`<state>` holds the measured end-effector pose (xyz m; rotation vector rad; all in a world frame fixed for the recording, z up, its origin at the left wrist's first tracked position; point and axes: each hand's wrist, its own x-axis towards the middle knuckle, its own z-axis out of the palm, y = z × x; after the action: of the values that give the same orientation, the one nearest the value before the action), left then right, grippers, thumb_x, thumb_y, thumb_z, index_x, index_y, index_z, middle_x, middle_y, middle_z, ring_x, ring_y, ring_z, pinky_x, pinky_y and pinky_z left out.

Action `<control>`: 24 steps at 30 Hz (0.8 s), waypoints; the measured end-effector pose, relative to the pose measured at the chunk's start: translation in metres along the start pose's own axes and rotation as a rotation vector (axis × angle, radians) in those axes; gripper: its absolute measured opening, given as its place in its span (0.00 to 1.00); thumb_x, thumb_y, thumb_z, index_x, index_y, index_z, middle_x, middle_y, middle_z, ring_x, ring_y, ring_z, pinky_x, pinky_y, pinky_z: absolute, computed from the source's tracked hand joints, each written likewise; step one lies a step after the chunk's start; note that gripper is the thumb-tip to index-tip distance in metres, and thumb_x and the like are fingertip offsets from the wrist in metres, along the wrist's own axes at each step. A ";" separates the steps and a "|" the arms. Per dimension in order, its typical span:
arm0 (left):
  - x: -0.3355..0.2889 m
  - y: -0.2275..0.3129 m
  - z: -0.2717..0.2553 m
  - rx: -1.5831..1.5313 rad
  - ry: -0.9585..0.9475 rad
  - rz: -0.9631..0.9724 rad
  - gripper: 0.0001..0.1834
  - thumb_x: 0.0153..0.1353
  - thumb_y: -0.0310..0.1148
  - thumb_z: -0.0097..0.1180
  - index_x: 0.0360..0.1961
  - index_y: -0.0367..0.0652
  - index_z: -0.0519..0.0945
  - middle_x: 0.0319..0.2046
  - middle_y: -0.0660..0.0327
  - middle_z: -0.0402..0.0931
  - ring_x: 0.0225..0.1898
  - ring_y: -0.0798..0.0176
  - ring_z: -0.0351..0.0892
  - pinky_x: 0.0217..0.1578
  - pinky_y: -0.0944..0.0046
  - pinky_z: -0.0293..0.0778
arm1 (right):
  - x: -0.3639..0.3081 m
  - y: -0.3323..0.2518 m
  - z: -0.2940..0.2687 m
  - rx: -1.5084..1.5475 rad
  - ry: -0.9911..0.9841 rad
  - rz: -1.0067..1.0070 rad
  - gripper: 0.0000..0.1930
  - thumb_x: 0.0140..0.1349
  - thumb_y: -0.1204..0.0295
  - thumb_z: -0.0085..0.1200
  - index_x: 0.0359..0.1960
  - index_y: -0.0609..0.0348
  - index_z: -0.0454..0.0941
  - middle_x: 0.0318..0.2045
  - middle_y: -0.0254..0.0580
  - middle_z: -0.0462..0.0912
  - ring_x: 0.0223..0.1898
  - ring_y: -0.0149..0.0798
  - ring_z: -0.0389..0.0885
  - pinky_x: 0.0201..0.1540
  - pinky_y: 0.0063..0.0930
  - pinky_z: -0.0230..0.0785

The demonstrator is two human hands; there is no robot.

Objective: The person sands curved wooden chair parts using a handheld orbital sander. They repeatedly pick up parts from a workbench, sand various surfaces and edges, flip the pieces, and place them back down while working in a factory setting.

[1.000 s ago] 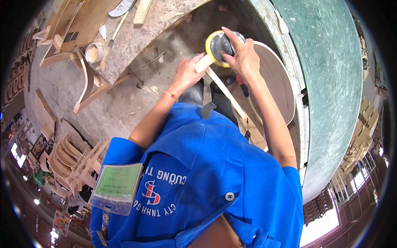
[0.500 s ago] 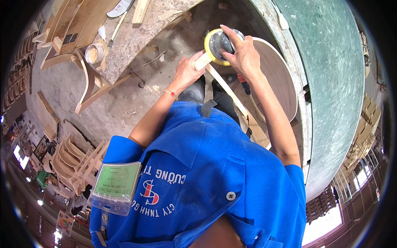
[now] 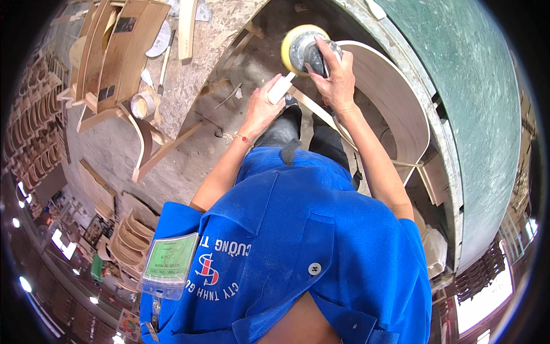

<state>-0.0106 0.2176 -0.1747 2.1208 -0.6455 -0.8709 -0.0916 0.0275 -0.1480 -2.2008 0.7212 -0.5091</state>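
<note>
My left hand (image 3: 263, 110) is closed around a pale wooden piece (image 3: 280, 90), whose narrower end points up toward the sander. My right hand (image 3: 336, 82) grips a round orbital sander (image 3: 306, 53) with a yellow-edged pad, fingers wrapped over its dark body. The pad lies tilted just beyond the tip of the wood; whether they touch, I cannot tell. A long pale wooden strip (image 3: 314, 107) slants down to the right below both hands; its join to the held piece, if any, is hidden.
At the left, a worktable (image 3: 197, 63) carries curved wooden parts (image 3: 123, 54), a tape roll (image 3: 142, 106) and a thin brush-like tool (image 3: 166, 63). A large curved wooden panel (image 3: 395, 86) stands right of my right arm, beside a green-topped table (image 3: 481, 114). Scraps lie on the floor (image 3: 189, 140).
The held wood has turned, so its narrow end now shows. The sander has shifted slightly up, off the part it covered before. The whole view has swung a little.
</note>
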 end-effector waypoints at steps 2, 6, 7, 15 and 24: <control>0.002 0.005 -0.002 0.010 -0.043 -0.062 0.32 0.51 0.32 0.61 0.60 0.41 0.70 0.51 0.54 0.77 0.52 0.61 0.77 0.53 0.64 0.70 | -0.006 0.006 0.001 0.012 0.034 -0.036 0.40 0.43 0.68 0.69 0.60 0.21 0.66 0.41 0.50 0.68 0.41 0.54 0.76 0.39 0.42 0.75; 0.002 -0.002 -0.001 0.076 0.008 -0.012 0.33 0.51 0.30 0.61 0.61 0.41 0.69 0.52 0.55 0.76 0.52 0.62 0.77 0.54 0.65 0.69 | -0.022 0.000 0.004 0.069 0.014 -0.054 0.36 0.45 0.68 0.69 0.59 0.32 0.70 0.43 0.50 0.71 0.43 0.51 0.75 0.42 0.39 0.74; 0.004 0.000 -0.001 0.029 -0.012 -0.011 0.33 0.51 0.29 0.61 0.61 0.40 0.69 0.52 0.55 0.76 0.52 0.63 0.76 0.54 0.65 0.69 | -0.021 0.004 0.004 0.062 0.042 -0.048 0.36 0.45 0.68 0.69 0.59 0.32 0.70 0.43 0.50 0.71 0.43 0.52 0.75 0.42 0.39 0.74; 0.002 0.002 -0.003 0.020 -0.037 -0.023 0.32 0.52 0.28 0.60 0.61 0.40 0.68 0.53 0.57 0.75 0.53 0.66 0.75 0.54 0.66 0.68 | -0.026 0.006 0.002 0.061 0.020 -0.051 0.42 0.42 0.71 0.68 0.61 0.20 0.65 0.42 0.50 0.66 0.40 0.55 0.77 0.39 0.43 0.76; 0.029 0.029 -0.016 -0.596 -0.262 -0.342 0.26 0.67 0.40 0.52 0.62 0.39 0.68 0.53 0.64 0.72 0.51 0.71 0.70 0.53 0.69 0.66 | -0.026 0.006 -0.052 -0.132 -0.063 0.254 0.43 0.44 0.68 0.66 0.64 0.24 0.61 0.43 0.51 0.68 0.40 0.54 0.77 0.40 0.43 0.76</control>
<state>0.0151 0.1872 -0.1549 1.6031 -0.1092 -1.3506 -0.1423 0.0129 -0.1233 -2.1929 1.0074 -0.2687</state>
